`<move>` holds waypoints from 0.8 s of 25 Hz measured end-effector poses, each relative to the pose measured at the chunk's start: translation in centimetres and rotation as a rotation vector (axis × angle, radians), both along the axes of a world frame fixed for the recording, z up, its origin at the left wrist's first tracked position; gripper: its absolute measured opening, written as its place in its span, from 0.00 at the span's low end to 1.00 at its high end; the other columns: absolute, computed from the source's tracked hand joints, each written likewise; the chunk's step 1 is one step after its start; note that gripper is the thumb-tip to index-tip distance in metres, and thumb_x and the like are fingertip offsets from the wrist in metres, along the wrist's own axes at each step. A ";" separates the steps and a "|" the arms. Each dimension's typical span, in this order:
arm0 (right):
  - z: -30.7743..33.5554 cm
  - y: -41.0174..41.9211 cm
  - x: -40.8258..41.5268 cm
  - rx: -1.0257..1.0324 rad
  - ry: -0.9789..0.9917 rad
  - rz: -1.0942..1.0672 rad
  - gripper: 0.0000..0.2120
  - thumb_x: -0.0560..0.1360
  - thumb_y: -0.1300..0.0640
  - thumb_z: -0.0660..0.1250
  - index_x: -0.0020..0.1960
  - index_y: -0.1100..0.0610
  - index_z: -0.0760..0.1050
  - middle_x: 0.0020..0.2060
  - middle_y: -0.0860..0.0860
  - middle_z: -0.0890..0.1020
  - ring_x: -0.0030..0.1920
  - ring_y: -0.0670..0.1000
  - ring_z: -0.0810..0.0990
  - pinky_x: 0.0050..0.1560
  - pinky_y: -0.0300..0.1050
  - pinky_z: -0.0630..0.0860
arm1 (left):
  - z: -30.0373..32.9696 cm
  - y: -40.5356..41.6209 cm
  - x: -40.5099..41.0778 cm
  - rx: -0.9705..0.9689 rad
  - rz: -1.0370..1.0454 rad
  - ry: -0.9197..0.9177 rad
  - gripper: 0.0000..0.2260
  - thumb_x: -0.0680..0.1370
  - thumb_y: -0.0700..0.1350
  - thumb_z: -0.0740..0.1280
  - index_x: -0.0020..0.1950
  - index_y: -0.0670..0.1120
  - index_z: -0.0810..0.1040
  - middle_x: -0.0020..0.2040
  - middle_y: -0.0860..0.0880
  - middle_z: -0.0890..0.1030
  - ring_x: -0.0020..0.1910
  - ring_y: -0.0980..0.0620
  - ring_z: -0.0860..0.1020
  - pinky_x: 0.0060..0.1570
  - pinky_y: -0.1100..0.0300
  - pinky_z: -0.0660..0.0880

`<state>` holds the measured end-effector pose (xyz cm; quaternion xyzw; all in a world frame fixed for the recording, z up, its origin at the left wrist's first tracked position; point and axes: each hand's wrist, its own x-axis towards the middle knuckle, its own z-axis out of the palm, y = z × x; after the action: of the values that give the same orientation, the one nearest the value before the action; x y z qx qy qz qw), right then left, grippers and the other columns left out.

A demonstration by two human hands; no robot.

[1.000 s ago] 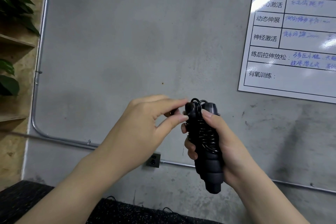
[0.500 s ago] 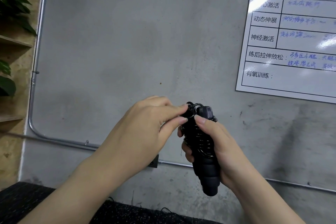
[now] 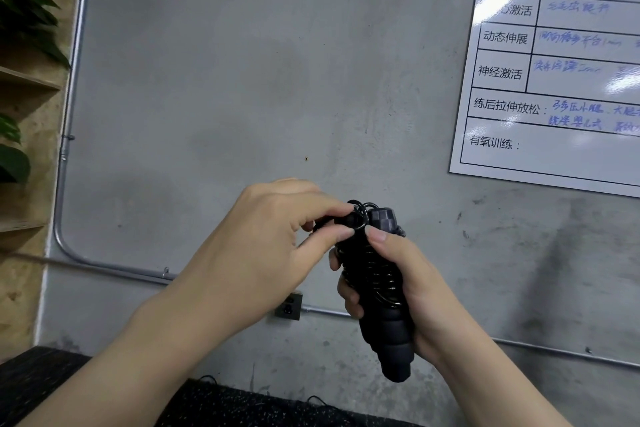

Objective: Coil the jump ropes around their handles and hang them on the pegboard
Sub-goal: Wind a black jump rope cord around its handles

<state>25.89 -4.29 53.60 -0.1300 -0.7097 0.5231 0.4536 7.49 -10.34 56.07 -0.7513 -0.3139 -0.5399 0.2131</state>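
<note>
A black jump rope (image 3: 375,274) is wound in tight coils around its two foam handles, which stand upright side by side in front of a grey wall. My right hand (image 3: 412,291) grips the handles around the middle, thumb pressed near their tops. My left hand (image 3: 277,246) pinches the rope's end between thumb and forefinger at the top of the left handle. The lower handle ends (image 3: 394,354) stick out below my right hand. No pegboard is in view.
A whiteboard (image 3: 554,156) with a printed table hangs on the concrete wall at upper right. Wooden shelves (image 3: 24,80) with green plants stand at the left. A metal conduit (image 3: 104,267) and a socket (image 3: 289,305) run along the wall. Dark speckled flooring (image 3: 41,378) lies below.
Both hands and the coiled rope have drifted slightly left and down in view. My left fingers have closed tighter on the rope end at the handle tops.
</note>
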 end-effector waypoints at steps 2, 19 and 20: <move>0.0 0.1 -0.1 0.012 -0.003 0.002 0.26 0.71 0.42 0.69 0.55 0.64 0.76 0.44 0.58 0.78 0.32 0.55 0.72 0.31 0.46 0.70 | -0.1 0.1 0.0 0.009 0.010 0.011 0.09 0.77 0.48 0.72 0.55 0.52 0.87 0.39 0.60 0.79 0.44 0.58 0.78 0.45 0.66 0.72; -0.3 0.0 -0.7 -0.018 -0.011 0.025 0.21 0.72 0.43 0.69 0.52 0.60 0.76 0.44 0.60 0.78 0.31 0.55 0.72 0.30 0.47 0.70 | 0.0 0.1 -0.6 0.074 0.228 0.257 0.11 0.81 0.49 0.61 0.53 0.47 0.83 0.42 0.54 0.74 0.42 0.53 0.70 0.37 0.51 0.77; -0.2 0.0 -0.7 -0.013 -0.024 0.001 0.22 0.72 0.43 0.69 0.53 0.60 0.76 0.43 0.60 0.79 0.31 0.56 0.72 0.31 0.47 0.70 | 0.0 0.2 -0.7 0.074 0.235 0.272 0.11 0.81 0.49 0.62 0.53 0.47 0.82 0.42 0.54 0.74 0.42 0.53 0.70 0.37 0.50 0.77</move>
<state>25.22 -4.28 53.36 -0.1386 -0.7117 0.5263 0.4441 6.78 -10.17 56.03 -0.7671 -0.3480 -0.4159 0.3428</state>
